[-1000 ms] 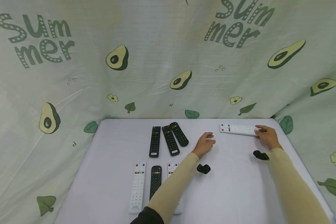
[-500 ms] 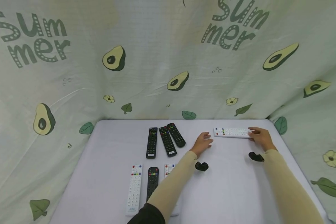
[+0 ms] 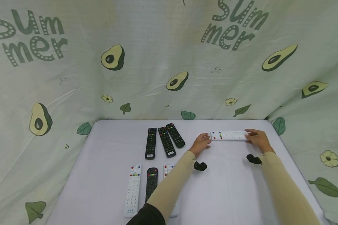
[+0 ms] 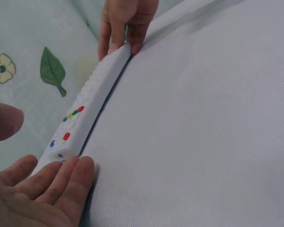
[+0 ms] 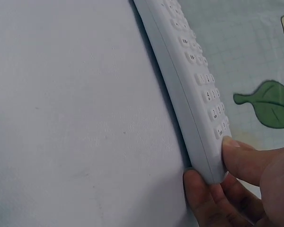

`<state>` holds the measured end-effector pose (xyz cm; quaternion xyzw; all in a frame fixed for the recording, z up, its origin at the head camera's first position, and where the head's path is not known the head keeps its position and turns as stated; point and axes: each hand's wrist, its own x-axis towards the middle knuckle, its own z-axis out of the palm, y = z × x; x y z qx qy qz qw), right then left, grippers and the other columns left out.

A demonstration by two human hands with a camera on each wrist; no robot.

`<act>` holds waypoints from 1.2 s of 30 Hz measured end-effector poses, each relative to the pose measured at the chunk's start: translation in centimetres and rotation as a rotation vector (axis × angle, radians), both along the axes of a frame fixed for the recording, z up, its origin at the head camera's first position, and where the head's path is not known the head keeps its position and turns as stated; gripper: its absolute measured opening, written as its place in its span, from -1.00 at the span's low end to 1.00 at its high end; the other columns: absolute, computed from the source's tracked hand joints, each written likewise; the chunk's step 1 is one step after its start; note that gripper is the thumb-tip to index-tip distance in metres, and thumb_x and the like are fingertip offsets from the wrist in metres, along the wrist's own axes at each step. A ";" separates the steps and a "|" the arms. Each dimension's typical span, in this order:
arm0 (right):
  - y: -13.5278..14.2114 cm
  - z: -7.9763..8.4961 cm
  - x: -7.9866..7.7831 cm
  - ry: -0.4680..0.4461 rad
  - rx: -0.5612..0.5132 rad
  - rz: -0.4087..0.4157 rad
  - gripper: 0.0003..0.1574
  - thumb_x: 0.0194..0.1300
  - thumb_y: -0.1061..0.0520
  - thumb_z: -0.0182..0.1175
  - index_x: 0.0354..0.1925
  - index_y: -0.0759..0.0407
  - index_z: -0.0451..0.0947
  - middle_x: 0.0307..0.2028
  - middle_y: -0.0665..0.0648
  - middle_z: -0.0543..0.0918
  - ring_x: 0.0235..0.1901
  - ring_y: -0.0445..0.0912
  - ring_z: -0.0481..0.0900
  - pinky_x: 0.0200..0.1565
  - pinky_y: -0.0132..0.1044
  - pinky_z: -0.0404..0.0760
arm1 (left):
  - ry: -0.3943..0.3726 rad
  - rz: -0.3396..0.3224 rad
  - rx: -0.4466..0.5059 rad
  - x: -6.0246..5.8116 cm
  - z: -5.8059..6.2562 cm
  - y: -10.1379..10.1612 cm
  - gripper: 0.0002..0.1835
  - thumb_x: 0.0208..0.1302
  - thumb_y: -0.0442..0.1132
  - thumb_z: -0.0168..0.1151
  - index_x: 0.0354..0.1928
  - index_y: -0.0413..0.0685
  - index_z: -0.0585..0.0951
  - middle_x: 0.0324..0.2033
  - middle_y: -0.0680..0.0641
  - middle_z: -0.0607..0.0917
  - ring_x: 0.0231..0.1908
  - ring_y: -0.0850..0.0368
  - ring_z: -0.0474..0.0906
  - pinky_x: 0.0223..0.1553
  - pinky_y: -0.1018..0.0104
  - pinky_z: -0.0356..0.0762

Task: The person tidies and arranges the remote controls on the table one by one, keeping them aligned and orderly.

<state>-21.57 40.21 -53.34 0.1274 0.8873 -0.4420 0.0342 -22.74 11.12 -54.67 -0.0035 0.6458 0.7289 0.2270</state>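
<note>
My right hand (image 3: 258, 140) pinches the white remote control (image 3: 229, 135), its long axis running left-right, coloured-button end (image 4: 72, 124) pointing toward my straight-fingered left hand (image 3: 200, 145).

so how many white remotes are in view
3: the long white plastic remote pinched by the right hand, the near-left white remote, the white remote partly hidden by the beige left sleeve. That sleeve could hide more.

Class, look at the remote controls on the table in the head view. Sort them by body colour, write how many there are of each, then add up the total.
Black remotes: 4
White remotes: 3 (one partly hidden by a sleeve)
Total: 7
</note>
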 end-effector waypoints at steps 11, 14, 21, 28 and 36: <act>-1.3 -0.2 0.6 -0.045 -0.029 -0.025 -0.40 0.33 0.16 0.09 0.28 0.31 0.27 0.11 0.45 0.30 -0.08 0.12 0.42 -0.39 -0.55 0.53 | -0.015 0.074 -0.008 0.3 0.5 -0.6 -0.62 0.22 -0.34 0.16 0.10 -0.13 0.46 -0.02 -0.07 0.57 -0.11 0.13 0.52 -0.10 0.22 0.53; -1.6 -0.4 1.3 -0.030 -0.022 -0.025 -0.40 0.32 0.16 0.10 0.27 0.33 0.28 0.10 0.46 0.31 -0.08 0.12 0.44 -0.38 -0.51 0.55 | -0.028 0.106 -0.019 0.6 0.3 -0.6 -0.65 0.19 -0.34 0.19 0.05 -0.08 0.49 -0.10 -0.02 0.59 -0.15 0.15 0.52 -0.12 0.24 0.52; -2.4 -0.4 3.6 -0.026 -0.062 -0.065 -0.37 0.31 0.11 0.14 0.27 0.31 0.28 0.07 0.41 0.33 -0.17 0.02 0.51 -0.36 -0.45 0.59 | 0.028 0.148 -0.017 1.6 0.2 -0.7 -0.64 0.13 -0.40 0.22 0.01 -0.05 0.50 -0.14 0.01 0.57 -0.17 0.17 0.52 -0.13 0.27 0.52; -4.5 0.2 6.4 0.044 -0.067 -0.087 -0.35 0.27 0.00 0.19 0.23 0.26 0.32 0.02 0.34 0.41 -0.29 -0.23 0.52 -0.38 -0.44 0.59 | 0.090 0.205 -0.005 2.7 0.3 -1.7 -0.63 0.11 -0.43 0.26 -0.02 0.00 0.52 -0.18 0.02 0.51 -0.25 0.17 0.51 -0.21 0.32 0.56; -8.1 1.4 9.9 0.111 -0.221 -0.073 -0.35 0.27 0.07 0.20 0.21 0.32 0.25 0.01 0.28 0.35 -0.27 -0.30 0.52 -0.23 -0.31 0.62 | 0.167 0.243 -0.004 3.7 1.4 -4.1 -0.66 0.16 -0.48 0.20 0.00 -0.13 0.56 -0.22 -0.02 0.52 -0.29 0.15 0.52 -0.24 0.31 0.59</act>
